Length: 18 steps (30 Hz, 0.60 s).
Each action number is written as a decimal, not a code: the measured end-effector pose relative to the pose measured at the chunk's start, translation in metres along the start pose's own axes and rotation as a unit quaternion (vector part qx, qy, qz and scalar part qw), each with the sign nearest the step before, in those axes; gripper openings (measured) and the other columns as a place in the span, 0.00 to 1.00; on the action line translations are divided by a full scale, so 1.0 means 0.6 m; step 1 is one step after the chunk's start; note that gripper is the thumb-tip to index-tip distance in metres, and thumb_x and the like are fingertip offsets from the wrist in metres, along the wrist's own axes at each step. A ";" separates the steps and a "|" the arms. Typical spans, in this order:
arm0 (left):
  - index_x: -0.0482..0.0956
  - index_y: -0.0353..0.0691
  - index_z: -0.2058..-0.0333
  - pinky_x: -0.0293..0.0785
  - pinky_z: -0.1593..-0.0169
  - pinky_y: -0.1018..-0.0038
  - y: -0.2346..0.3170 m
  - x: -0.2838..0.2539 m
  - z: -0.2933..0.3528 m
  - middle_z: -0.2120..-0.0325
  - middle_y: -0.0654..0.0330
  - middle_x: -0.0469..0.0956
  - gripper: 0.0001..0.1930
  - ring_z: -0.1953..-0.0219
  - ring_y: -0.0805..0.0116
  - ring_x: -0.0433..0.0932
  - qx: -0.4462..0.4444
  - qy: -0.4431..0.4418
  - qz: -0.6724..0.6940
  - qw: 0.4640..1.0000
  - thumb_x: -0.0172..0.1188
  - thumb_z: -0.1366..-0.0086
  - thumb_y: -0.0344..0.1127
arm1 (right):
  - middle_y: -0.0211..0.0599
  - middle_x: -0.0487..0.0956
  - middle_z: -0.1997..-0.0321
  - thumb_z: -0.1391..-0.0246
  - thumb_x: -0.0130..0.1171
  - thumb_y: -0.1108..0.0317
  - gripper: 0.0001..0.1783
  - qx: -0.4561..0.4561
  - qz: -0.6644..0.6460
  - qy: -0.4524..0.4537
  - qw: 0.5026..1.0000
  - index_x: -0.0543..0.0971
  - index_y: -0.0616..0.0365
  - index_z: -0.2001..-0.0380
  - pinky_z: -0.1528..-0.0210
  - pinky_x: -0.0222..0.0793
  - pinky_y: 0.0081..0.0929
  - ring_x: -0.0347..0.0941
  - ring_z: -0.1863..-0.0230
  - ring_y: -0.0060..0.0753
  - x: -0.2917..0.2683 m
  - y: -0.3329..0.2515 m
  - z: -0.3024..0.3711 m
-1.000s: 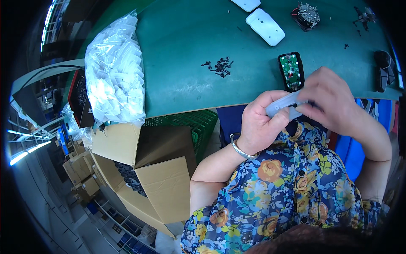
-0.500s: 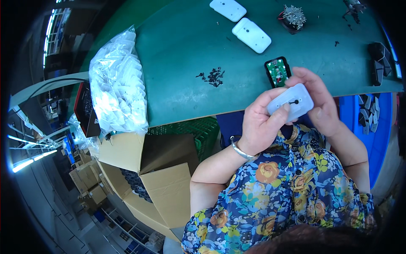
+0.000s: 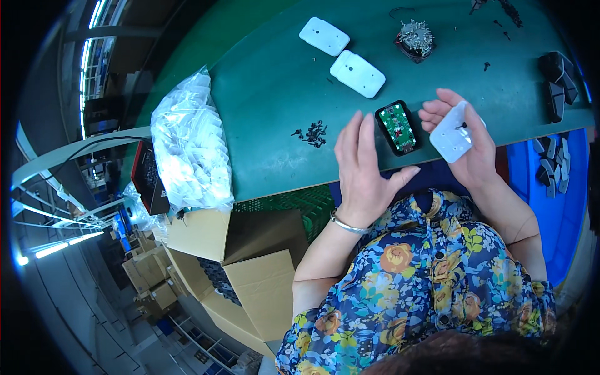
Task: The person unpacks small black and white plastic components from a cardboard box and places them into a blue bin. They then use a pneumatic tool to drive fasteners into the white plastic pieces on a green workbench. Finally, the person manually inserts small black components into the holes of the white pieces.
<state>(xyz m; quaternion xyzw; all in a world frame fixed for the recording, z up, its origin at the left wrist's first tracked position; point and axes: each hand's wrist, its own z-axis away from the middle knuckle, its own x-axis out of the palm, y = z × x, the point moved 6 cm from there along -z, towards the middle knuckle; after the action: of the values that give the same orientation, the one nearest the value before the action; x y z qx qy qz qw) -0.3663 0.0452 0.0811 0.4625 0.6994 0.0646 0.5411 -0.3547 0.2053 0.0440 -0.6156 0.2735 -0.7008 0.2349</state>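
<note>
Since the earlier frame: both hands have parted; left hand point(image 3: 362, 169) has let go of the white cover and come down flat at the bench edge, while right hand point(image 3: 465, 140) alone keeps the piece.

Item 1, left hand: open, fingers spread and pointing away from the body, palm down on the green bench point(image 3: 269, 106), holding nothing; a metal bangle point(image 3: 347, 225) sits at the wrist.

Item 2, right hand: palm turned up, fingers curled around the white cover point(image 3: 451, 132), a small dark screw or hole showing on its face; the grip looks loose.

Item 3, black housing with green circuit board point(image 3: 397, 127): lying face up on the bench between the two hands, just beside the left fingertips, close to the bench edge.

Item 4, pile of small black screws point(image 3: 312, 132): left of the left hand, near.

Item 5, two more white covers point(image 3: 340, 53): farther back on the bench.

Item 6, clear bag of white parts point(image 3: 187, 150): at the bench's left end, above open cardboard boxes point(image 3: 250, 269).

Risks, as judged: a brushing left hand could nudge the housing off the edge; a loosely cradled cover could tip and shed its screw; scattered screws may roll away.
</note>
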 end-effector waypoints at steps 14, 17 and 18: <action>0.48 0.38 0.41 0.72 0.51 0.71 -0.014 0.047 0.004 0.48 0.56 0.57 0.48 0.45 0.65 0.59 -0.178 -0.080 0.507 0.839 0.68 0.59 0.23 | 0.45 0.74 0.58 0.40 0.38 0.56 0.24 0.098 -0.174 -0.032 0.979 0.63 0.66 0.49 0.52 0.67 0.30 0.71 0.56 0.37 0.014 0.006 0.010; 0.46 0.39 0.41 0.72 0.51 0.72 0.005 0.045 0.010 0.47 0.58 0.55 0.47 0.45 0.64 0.60 -0.270 -0.093 0.601 0.746 0.66 0.57 0.20 | 0.45 0.74 0.59 0.40 0.38 0.57 0.24 0.108 -0.187 -0.030 0.976 0.63 0.66 0.50 0.52 0.67 0.30 0.72 0.56 0.37 0.017 0.005 0.016; 0.44 0.41 0.40 0.69 0.48 0.71 0.002 0.051 0.016 0.46 0.58 0.55 0.45 0.46 0.66 0.61 -0.246 -0.106 0.611 0.745 0.62 0.53 0.20 | 0.45 0.75 0.59 0.40 0.38 0.57 0.24 0.111 -0.192 -0.029 0.975 0.63 0.66 0.50 0.52 0.67 0.30 0.72 0.56 0.37 0.015 0.007 0.017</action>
<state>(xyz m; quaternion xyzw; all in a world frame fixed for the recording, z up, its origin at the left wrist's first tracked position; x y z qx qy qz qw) -0.3575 0.0639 0.0563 0.6454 0.1646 0.5022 0.5515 -0.3458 0.1951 0.0489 -0.6470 0.0637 -0.7403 0.1708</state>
